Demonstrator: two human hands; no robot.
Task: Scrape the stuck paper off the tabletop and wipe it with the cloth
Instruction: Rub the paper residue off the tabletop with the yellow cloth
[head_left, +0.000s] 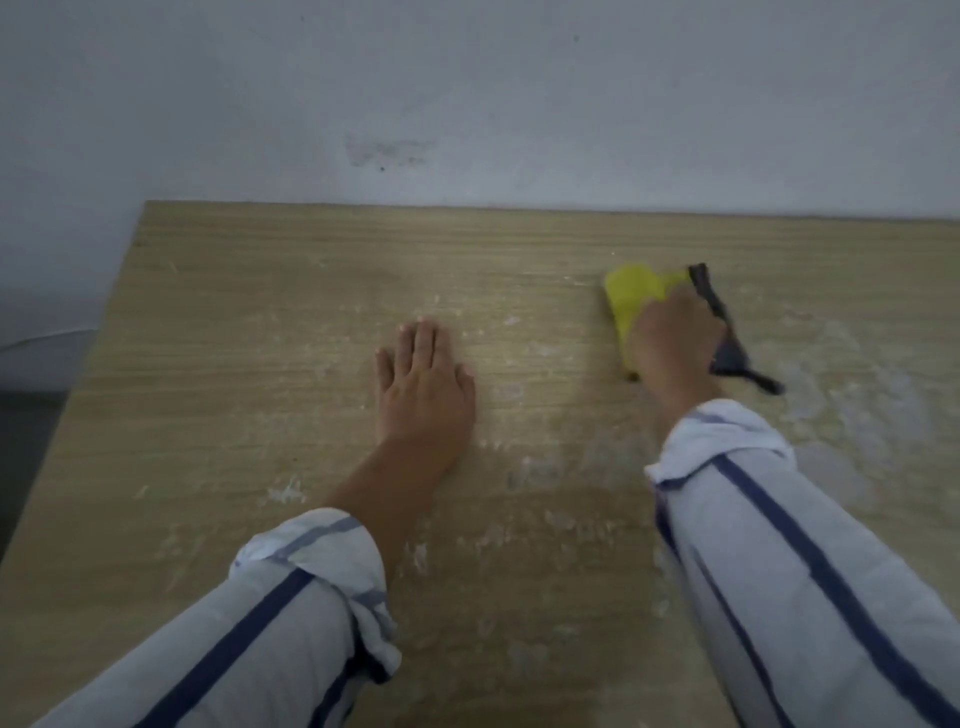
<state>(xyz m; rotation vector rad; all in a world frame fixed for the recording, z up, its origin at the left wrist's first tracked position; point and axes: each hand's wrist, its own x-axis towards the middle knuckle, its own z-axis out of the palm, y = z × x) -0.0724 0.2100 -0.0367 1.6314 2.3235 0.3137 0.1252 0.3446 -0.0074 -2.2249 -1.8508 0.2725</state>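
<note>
One scraper (726, 354), axis far-left to near-right, beside right hand (675, 345) gripping cloth (631, 296).

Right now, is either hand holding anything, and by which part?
The right hand holds the yellow cloth at its near end; whether it also grips the dark object is unclear. The left hand holds nothing.

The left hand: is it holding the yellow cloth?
No, the left hand lies flat and open on the tabletop, while the right hand grips the yellow cloth.
</note>
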